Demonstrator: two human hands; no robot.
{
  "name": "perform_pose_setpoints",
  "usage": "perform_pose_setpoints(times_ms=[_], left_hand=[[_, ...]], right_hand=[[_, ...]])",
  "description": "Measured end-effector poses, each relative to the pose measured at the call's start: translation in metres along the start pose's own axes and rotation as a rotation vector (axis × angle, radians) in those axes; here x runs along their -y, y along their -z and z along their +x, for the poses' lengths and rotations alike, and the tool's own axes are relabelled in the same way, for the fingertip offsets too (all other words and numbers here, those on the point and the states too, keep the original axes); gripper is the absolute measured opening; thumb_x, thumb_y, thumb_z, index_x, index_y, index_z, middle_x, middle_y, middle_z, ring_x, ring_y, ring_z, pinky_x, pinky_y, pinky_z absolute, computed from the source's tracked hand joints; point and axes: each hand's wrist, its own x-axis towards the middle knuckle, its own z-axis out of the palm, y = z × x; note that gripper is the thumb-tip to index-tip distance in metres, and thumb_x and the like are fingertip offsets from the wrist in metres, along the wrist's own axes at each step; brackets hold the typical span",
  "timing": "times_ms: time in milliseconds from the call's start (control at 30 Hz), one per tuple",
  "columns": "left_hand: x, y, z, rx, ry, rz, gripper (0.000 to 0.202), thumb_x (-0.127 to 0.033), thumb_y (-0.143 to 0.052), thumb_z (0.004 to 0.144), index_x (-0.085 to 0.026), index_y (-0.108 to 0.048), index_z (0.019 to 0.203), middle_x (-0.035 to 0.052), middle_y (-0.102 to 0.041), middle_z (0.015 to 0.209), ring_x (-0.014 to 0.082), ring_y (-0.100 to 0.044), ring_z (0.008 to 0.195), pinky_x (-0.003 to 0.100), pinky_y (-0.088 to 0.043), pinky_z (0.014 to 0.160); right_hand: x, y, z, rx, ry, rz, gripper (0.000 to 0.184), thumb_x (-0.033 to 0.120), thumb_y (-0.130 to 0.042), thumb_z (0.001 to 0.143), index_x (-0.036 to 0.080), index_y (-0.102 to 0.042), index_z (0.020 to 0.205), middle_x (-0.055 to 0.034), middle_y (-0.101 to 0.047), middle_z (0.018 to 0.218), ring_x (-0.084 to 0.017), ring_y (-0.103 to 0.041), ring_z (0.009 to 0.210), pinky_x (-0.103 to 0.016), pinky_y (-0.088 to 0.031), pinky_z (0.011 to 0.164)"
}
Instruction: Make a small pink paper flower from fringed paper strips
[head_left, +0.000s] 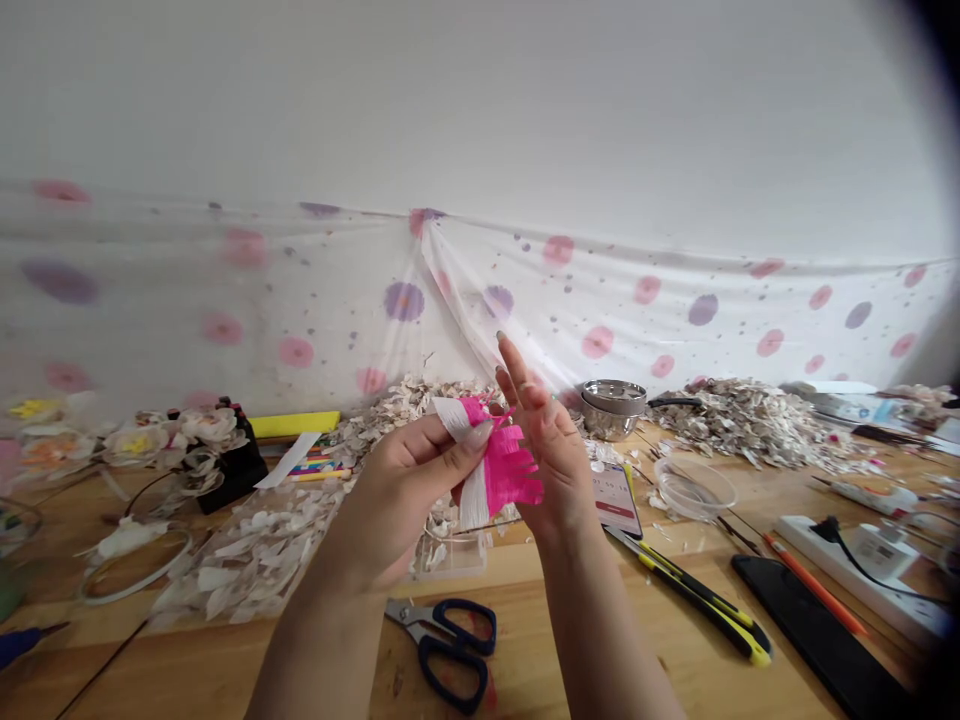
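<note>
My left hand (405,490) is closed in a pinch on a small roll of white and bright pink fringed crepe paper (491,465), thumb pressed on its white part. My right hand (544,440) is on the other side of the roll, palm against the pink fringe, with its fingers stretched upward and apart. Both hands are raised above a wooden table (570,580).
Blue-handled scissors (450,645) lie just below my hands. A yellow-black utility knife (694,595), a phone (616,497), a clear dish (694,487), steel bowls (613,407), a power strip (870,560) and heaps of paper scraps (750,420) lie right. Paper flowers (172,440) stand left.
</note>
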Motion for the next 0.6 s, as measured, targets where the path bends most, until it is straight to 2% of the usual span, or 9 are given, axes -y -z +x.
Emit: perform_pose_setpoints(times_ms=[133,267,433,500,600], left_hand=[[-0.003,-0.004,-0.001,0.147,0.069,-0.115,0.014,-0.026,-0.074,0.077,-0.023,-0.077,0.091,0.0015,-0.074,0.08,0.0118,-0.064,0.073,0.022,-0.051,0.072],[-0.004,-0.006,-0.002,0.268,0.139,-0.17,0.016,-0.023,-0.074,0.077,-0.023,-0.077,0.093,0.0015,-0.074,0.079,0.0115,-0.066,0.074,0.02,-0.051,0.072],[-0.003,-0.007,-0.003,0.3,0.199,-0.18,0.016,-0.026,-0.076,0.076,-0.021,-0.077,0.092,0.0019,-0.074,0.076,0.0101,-0.066,0.071,0.017,-0.049,0.067],[-0.003,-0.007,-0.004,0.308,0.208,-0.188,0.016,-0.026,-0.077,0.075,-0.021,-0.077,0.091,0.0023,-0.074,0.078,0.0105,-0.066,0.071,0.017,-0.049,0.067],[-0.003,-0.007,-0.004,0.306,0.217,-0.182,0.014,-0.029,-0.078,0.073,-0.021,-0.077,0.085,0.0024,-0.073,0.075,0.0108,-0.064,0.067,0.018,-0.049,0.063]], right_hand=[[0.001,0.006,0.0,0.083,0.061,-0.057,0.011,0.046,-0.074,0.071,0.038,-0.074,0.079,0.0067,-0.062,0.128,-0.022,-0.039,0.136,-0.049,-0.024,0.113],[0.005,0.012,-0.004,0.157,0.032,-0.097,0.012,0.045,-0.075,0.072,0.039,-0.075,0.083,0.0046,-0.06,0.131,-0.025,-0.042,0.134,-0.049,-0.034,0.106],[0.008,0.017,-0.009,0.154,0.021,-0.151,0.015,0.051,-0.077,0.066,0.036,-0.076,0.069,0.0021,-0.064,0.124,-0.028,-0.044,0.131,-0.05,-0.042,0.099],[0.01,0.017,-0.009,0.15,0.012,-0.181,0.018,0.053,-0.078,0.065,0.036,-0.075,0.067,0.0013,-0.065,0.122,-0.029,-0.047,0.129,-0.05,-0.041,0.1],[0.014,0.015,-0.009,0.215,0.041,-0.235,0.017,0.052,-0.077,0.067,0.036,-0.077,0.068,0.0006,-0.065,0.124,-0.028,-0.049,0.128,-0.048,-0.036,0.106]])
